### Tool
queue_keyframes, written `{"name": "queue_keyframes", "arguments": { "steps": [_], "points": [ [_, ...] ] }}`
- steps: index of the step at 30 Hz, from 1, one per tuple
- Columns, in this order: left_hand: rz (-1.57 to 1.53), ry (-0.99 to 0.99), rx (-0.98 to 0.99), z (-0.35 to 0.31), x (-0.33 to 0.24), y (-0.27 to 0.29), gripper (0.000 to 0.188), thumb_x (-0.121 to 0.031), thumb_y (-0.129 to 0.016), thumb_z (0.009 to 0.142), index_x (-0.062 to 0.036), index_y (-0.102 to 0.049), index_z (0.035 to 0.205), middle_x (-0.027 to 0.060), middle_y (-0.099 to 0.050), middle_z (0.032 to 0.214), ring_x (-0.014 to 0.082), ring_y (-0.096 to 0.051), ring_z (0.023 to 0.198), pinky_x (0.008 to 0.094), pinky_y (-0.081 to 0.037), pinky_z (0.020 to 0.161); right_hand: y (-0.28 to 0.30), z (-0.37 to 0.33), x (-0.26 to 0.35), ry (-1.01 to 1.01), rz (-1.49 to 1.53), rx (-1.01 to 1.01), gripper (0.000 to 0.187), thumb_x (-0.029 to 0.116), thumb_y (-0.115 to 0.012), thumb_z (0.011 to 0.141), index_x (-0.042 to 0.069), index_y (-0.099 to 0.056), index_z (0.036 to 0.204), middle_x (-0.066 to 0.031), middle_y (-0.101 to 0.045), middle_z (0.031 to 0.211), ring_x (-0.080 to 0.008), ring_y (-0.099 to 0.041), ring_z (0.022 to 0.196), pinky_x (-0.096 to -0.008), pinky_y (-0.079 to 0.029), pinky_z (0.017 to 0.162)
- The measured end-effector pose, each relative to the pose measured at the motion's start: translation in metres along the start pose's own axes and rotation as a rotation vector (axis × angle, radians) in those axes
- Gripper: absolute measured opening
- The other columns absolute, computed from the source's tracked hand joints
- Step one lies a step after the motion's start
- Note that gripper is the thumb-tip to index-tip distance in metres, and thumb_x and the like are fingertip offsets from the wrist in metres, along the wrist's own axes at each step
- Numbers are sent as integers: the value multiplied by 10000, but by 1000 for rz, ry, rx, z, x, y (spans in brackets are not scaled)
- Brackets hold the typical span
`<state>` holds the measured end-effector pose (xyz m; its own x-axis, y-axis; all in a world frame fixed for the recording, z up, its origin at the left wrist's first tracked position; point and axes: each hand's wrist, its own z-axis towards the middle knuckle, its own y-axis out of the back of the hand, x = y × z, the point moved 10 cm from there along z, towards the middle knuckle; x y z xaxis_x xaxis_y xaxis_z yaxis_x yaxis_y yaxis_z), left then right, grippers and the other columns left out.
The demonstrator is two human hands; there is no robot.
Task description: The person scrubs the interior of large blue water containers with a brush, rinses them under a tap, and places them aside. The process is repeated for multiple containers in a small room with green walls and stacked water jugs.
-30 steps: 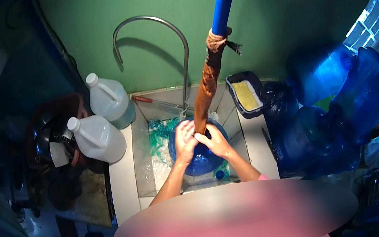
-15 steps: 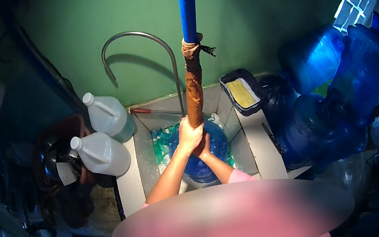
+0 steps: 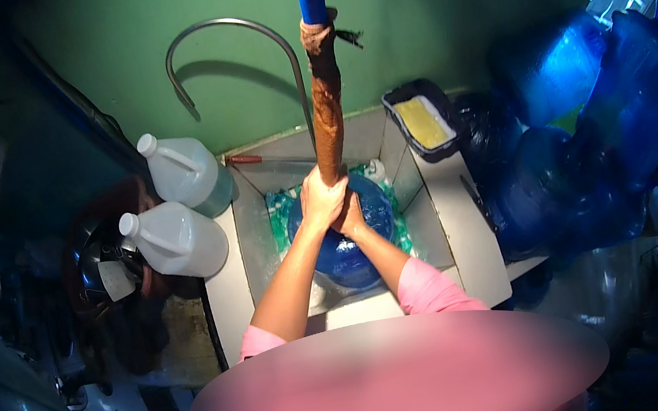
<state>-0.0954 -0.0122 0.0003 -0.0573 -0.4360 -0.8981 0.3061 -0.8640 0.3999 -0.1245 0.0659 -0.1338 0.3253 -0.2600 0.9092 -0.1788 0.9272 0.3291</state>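
Left hand (image 3: 321, 200) and right hand (image 3: 351, 217) both clench the brown-wrapped pole (image 3: 325, 111), upright in the blue water jug (image 3: 343, 242) inside the sink (image 3: 252, 235).

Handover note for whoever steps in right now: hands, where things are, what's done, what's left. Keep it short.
Left hand: shut around the lower end of the long pole, which stands nearly upright; brown wrapped lower part, blue upper part.
Right hand: wrapped on the pole just below the left hand, over the neck of the blue water jug.
The jug stands in the sink; the pole's lower end goes into its mouth.
Two white plastic jugs sit left of the sink, more blue jugs on the right.
Done: pole is in the jug.
Left: cannot tell how clean the jug's inside is.
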Motion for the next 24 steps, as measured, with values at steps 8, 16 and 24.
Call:
{"name": "queue_keyframes", "arguments": {
  "steps": [8, 16, 24],
  "points": [
    [296, -64, -125, -2, 2, -9, 304, -180, -646, 778, -27, -653, 1041, 206, -671, 1093, 401, -602, 1077, 469, -477, 932, 4, 8, 0, -15, -14, 58, 374, 276, -795, 738, 20, -673, 981, -185, -723, 982, -316, -705, 933, -411, -547, 782],
    [301, -79, 124, 2, 14, -13, 398, -370, -560, 916, -61, -653, 1149, 214, -678, 1122, 424, -641, 1062, 464, -507, 909, -11, 11, 37, 23, 89, 585, 454, 268, -805, 753, 61, -671, 1134, -184, -692, 1143, -311, -650, 1080, -414, -506, 934],
    [377, -290, 254, 2, 6, -7, 412, -318, -585, 881, -14, -644, 1154, 206, -686, 1083, 410, -632, 1073, 478, -482, 957, -21, -10, 72, -10, 116, 483, 561, 269, -838, 713, 49, -634, 1187, -157, -700, 1112, -290, -674, 1040, -408, -527, 913]
  ]
}}
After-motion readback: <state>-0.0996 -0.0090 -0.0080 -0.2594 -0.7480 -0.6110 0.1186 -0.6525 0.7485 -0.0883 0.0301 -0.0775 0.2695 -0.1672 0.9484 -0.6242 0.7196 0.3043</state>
